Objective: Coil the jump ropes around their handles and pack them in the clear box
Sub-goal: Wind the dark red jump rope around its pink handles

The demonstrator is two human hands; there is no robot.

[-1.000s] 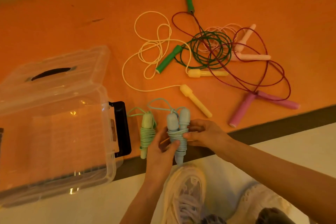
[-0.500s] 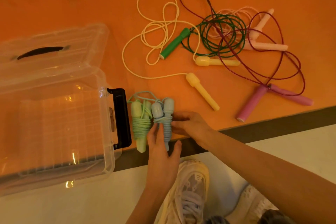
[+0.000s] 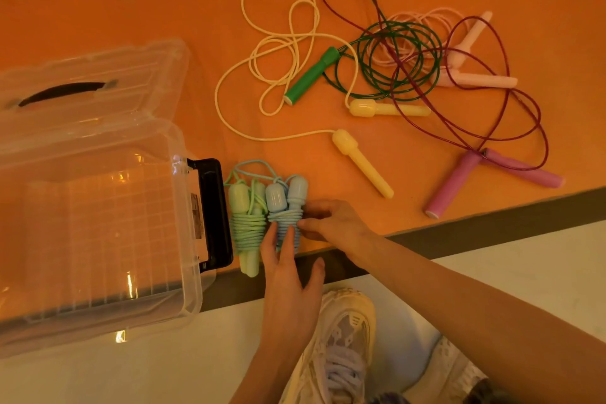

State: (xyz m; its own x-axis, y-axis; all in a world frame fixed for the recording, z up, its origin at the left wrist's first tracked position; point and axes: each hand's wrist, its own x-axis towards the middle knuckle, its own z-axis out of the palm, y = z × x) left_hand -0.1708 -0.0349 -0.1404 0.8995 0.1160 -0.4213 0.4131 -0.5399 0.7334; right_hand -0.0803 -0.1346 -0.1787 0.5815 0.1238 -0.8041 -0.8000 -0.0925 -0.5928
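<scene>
A blue jump rope (image 3: 286, 198), coiled round its two handles, lies on the orange table next to a coiled mint-green jump rope (image 3: 246, 223). Both sit just right of the clear box (image 3: 185, 239), which stands open and holds nothing that I can see. My left hand (image 3: 288, 275) rests its straight fingers on the blue coil from below. My right hand (image 3: 334, 223) pinches the blue coil's right side with fingertips and thumb. Loose on the table lie a yellow rope (image 3: 360, 164), a green rope (image 3: 311, 77), a dark red rope with pink handles (image 3: 455, 182) and a pale pink rope (image 3: 475, 79).
The box's clear lid (image 3: 98, 75) is folded back behind it, and a black latch (image 3: 213, 213) juts toward the coiled ropes. The loose ropes tangle together at the back right. The table's dark front edge (image 3: 492, 226) runs past my wrists; my shoes (image 3: 344, 338) are below.
Both hands carried the coiled blue rope left and set it down against the green bundle. My left hand loosened from gripping it to lying flat on it.
</scene>
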